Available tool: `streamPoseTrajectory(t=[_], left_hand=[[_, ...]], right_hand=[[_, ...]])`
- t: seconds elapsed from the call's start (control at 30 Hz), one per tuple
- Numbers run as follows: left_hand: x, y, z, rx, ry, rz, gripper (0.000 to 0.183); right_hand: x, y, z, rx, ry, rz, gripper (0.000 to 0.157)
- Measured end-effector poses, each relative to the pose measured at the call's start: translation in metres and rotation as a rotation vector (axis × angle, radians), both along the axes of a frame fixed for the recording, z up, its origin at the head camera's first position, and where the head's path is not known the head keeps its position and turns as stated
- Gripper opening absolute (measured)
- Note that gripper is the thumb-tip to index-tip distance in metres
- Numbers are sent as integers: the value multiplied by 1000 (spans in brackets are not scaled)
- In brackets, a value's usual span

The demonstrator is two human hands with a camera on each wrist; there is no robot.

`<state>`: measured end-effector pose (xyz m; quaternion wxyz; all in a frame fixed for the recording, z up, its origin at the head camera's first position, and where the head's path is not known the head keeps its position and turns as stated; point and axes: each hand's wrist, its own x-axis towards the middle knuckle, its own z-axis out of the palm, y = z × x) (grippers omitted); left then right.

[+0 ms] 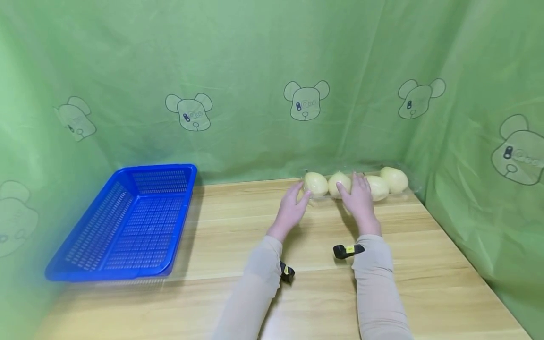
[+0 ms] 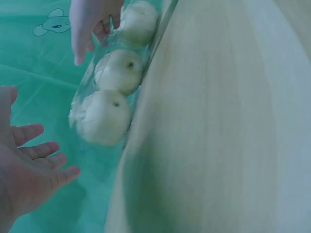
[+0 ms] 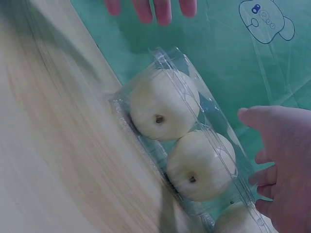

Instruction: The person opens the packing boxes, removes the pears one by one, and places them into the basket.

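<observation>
Several round, pale yellow pears (image 1: 316, 184) with short brown stems sit in a row inside a clear plastic box (image 3: 212, 112), at the back of the table against the green cloth. My left hand (image 1: 292, 204) is at the row's left end, thumb and fingers spread apart; in the left wrist view a gap shows between the fingertips and the box. Over the middle of the row is my right hand (image 1: 358, 197), its thumb in front of one pear in the head view. The right wrist view has its loosely bent fingers close along the box's far side. Neither hand grips anything.
A blue plastic basket (image 1: 180, 231) with perforated walls stands on the left of the wooden table (image 1: 323, 302). Green cloth (image 1: 246, 137) printed with bear heads rises behind and on both sides. Black straps (image 1: 346, 251) circle both sleeved wrists.
</observation>
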<state>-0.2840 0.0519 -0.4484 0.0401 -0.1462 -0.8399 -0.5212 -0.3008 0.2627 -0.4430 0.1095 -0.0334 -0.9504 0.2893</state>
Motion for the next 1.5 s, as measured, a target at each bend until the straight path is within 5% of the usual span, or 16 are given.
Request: streamPoseTrajectory(t=[0.33, 0.77, 1.5], left_hand=[[-4, 13, -6, 62, -108, -30, 57], [1, 14, -13, 44, -122, -42, 71], [10, -8, -5, 109, -173, 51, 58]], right_hand=[[-2, 0, -1, 5, 2, -1, 79], [0, -2, -1, 24, 8, -8, 84], [3, -20, 1, -10, -5, 71, 81]])
